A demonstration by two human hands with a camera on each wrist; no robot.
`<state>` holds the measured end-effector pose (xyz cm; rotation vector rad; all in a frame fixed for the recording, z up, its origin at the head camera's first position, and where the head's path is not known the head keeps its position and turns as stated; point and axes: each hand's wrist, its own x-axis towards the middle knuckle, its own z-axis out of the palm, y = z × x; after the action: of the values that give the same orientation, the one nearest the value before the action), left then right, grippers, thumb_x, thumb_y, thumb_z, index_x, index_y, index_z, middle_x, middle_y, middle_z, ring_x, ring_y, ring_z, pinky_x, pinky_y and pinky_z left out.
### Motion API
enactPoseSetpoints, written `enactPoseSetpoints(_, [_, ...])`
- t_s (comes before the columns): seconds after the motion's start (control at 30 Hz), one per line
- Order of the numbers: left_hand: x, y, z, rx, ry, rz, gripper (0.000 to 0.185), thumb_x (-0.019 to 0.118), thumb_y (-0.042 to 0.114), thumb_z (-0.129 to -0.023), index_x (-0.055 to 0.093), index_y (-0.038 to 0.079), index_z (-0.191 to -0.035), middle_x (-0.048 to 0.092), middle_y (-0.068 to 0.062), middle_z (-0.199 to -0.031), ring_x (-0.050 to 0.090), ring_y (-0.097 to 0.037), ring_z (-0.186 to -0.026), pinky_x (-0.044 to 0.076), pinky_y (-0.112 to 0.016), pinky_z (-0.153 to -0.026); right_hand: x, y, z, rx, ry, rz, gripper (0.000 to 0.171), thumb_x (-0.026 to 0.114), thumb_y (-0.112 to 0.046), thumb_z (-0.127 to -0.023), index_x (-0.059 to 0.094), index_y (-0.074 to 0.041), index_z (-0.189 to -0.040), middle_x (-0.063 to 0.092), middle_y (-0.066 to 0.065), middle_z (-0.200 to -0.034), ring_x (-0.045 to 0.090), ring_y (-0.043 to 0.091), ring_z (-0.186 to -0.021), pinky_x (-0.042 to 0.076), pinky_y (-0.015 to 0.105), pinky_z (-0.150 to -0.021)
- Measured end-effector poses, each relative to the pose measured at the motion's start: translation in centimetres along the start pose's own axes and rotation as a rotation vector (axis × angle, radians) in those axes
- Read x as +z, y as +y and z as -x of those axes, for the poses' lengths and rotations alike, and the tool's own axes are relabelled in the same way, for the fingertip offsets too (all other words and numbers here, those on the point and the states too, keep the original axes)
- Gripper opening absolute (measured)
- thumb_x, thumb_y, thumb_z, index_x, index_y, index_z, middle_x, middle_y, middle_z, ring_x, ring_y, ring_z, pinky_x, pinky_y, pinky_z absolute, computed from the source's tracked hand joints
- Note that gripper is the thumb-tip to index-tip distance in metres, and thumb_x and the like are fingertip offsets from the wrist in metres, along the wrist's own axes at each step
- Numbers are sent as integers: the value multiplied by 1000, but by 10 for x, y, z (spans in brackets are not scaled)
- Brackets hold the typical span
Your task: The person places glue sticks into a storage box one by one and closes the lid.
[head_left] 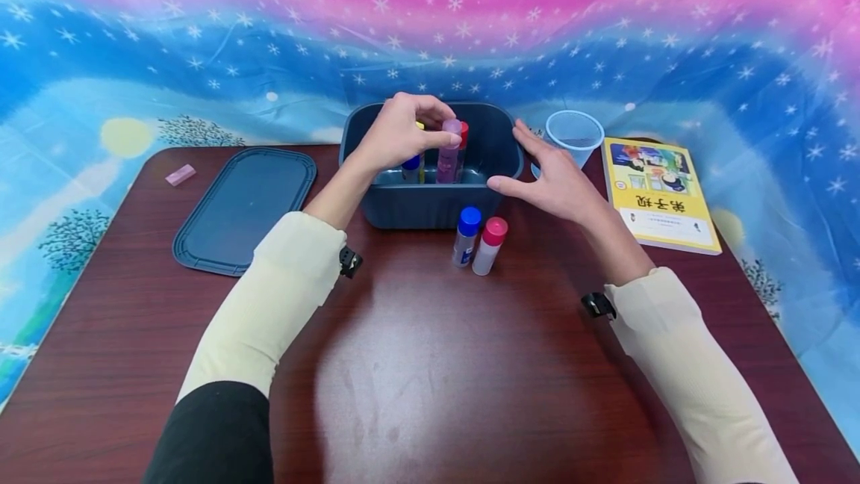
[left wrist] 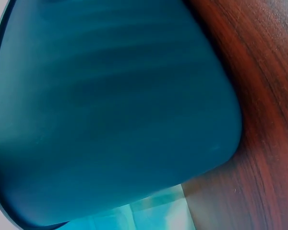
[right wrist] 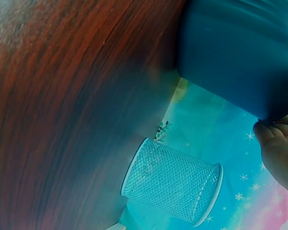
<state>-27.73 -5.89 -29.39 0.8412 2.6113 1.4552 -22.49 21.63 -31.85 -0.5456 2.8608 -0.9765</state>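
My left hand (head_left: 406,129) reaches over the dark blue bin (head_left: 430,208) and pinches the top of a purple glue stick (head_left: 447,163) that is upright inside it. Beside that tube, within the bin, are a red-capped stick (head_left: 463,133) and blue and yellow sticks (head_left: 411,164), partly hidden by the hand. Fairly straight fingers of my right hand (head_left: 554,178) touch the bin's right rim, its thumb at the front corner. In the right wrist view, fingertips (right wrist: 266,134) meet the bin's edge. On the table before the bin stand a blue-capped glue stick (head_left: 466,237) and a red-capped one (head_left: 490,246).
A flat blue lid (head_left: 245,211) lies left of the bin, with a small pink piece (head_left: 180,175) beyond it. To the right are a light blue mesh cup (head_left: 575,137) and a yellow book (head_left: 661,193). A printed cloth (head_left: 430,21) hangs behind the table.
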Motion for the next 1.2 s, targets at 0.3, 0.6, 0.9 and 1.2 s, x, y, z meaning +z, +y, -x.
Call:
enactPoseSetpoints(0.3, [2,-3,-3,-33,-62,-29,26,80,24,-90,75,8,-110,74,-2,-100,69,-11,-91,56,-28,-85,1,0,0,-13,11,1,99,67,-61,-90,20,-14,-162,11,-4,-169,13,25,-154,29,58,-117])
enactPoseSetpoints(0.6, [5,-4,-8,-71,-129,-112,32,81,21,-89,74,5,-116,74,-6,-105,70,-14,-97,56,-29,-90,1,1,0,-13,13,-9,98,68,-61,-90,20,-15,-163,11,-5,-169,13,24,-155,28,58,-117])
enactPoseSetpoints(0.9, [7,-5,-9,-113,-148,-116,34,80,20,-89,73,7,-119,74,-5,-110,69,-14,-102,55,-29,-92,1,1,0,-10,12,-8,98,67,-61,-90,20,-16,-163,11,-5,-169,13,24,-155,29,58,-116])
enactPoseSetpoints(1.2, [6,-7,-8,-133,-139,-120,36,79,21,-90,72,8,-122,73,-5,-114,69,-14,-104,55,-27,-92,1,2,-1,-16,15,-16,98,67,-61,-90,20,-16,-163,11,-5,-169,13,24,-155,29,57,-117])
